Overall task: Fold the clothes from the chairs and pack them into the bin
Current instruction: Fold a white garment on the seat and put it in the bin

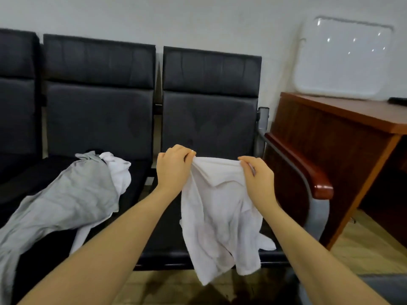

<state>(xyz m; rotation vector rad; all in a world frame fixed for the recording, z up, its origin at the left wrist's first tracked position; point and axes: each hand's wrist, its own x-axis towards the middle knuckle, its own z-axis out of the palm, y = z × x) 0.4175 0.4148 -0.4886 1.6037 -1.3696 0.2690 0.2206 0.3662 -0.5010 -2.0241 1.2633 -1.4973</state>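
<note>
Left hand and right hand each pinch the top edge of a white garment with curled fingers, holding it up in front of the rightmost black chair; the cloth hangs past the seat's front edge. A grey garment lies over another white piece on the middle chair seat. A clear plastic bin rests tilted on the wooden desk at right.
</note>
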